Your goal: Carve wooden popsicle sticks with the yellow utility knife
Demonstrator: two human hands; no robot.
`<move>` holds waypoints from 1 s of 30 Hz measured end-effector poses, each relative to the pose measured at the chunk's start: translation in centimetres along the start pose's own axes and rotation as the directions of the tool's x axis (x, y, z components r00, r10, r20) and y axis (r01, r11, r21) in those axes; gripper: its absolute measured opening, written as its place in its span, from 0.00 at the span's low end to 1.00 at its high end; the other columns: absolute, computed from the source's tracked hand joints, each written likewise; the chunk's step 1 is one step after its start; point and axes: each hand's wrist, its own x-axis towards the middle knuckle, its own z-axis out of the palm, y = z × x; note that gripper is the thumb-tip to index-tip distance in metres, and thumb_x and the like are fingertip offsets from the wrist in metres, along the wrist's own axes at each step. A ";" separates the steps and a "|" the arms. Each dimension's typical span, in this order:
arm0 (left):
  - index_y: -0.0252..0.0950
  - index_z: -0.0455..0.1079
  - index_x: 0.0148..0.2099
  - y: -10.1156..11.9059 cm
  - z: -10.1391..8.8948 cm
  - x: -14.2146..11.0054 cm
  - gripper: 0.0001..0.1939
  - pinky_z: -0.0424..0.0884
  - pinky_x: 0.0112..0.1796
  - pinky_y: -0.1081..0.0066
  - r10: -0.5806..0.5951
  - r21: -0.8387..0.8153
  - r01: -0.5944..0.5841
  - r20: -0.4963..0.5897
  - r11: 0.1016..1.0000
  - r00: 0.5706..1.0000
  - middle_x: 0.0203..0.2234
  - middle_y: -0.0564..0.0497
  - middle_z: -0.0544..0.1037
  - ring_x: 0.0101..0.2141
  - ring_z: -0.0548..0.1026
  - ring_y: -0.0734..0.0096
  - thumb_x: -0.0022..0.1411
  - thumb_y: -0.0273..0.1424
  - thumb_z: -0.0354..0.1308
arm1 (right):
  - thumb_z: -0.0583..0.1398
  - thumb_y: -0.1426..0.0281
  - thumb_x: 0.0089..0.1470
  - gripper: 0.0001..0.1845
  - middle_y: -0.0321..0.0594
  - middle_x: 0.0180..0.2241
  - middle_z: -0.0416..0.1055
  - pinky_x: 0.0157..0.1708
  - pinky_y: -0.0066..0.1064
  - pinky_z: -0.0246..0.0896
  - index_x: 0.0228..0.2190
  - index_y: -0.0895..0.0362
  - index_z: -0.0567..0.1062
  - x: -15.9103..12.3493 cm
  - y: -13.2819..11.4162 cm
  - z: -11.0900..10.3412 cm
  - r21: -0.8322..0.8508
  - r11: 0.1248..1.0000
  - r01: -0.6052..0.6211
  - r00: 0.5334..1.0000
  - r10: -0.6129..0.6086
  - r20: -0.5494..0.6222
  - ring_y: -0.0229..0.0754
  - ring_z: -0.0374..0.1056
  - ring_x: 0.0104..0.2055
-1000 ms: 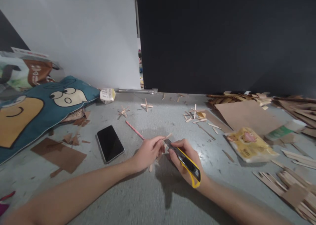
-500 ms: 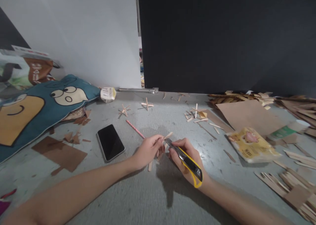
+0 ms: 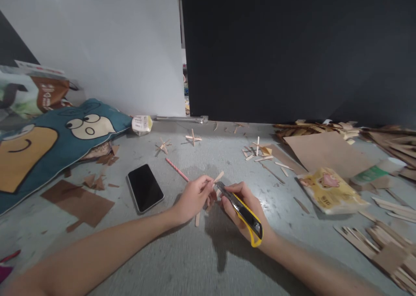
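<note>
My left hand (image 3: 192, 197) pinches a thin wooden craft stick (image 3: 218, 177) whose free end points up and to the right. My right hand (image 3: 243, 206) is wrapped round a yellow and black utility knife (image 3: 242, 211), its front end touching the stick just right of my left fingertips. Both hands hover low over the grey floor (image 3: 201, 261). Another wooden stick (image 3: 197, 219) lies on the floor under my left hand.
A black phone (image 3: 144, 188) and a pink pencil (image 3: 177, 170) lie left of my hands. A blue cartoon cushion (image 3: 48, 144) and brown card scraps (image 3: 78, 203) sit far left. A yellow packet (image 3: 328, 189), kraft paper (image 3: 325, 151) and piles of wooden sticks (image 3: 377, 244) fill the right.
The stick's free end has tipped slightly upward and my left fingers shifted a little. The knife stays against the stick, with my right hand nearly still.
</note>
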 end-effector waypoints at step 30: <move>0.38 0.66 0.40 -0.2 0.0 0.1 0.23 0.69 0.24 0.72 -0.028 -0.087 0.031 0.031 0.996 0.999 0.23 0.55 0.75 0.20 0.72 0.73 0.69 0.54 0.55 | 0.62 0.59 0.61 0.10 0.39 0.31 0.78 0.29 0.35 0.70 0.39 0.52 0.70 0.0 0.1 0.0 0.001 1.000 -0.028 1.000 0.028 -0.014 0.44 0.75 0.28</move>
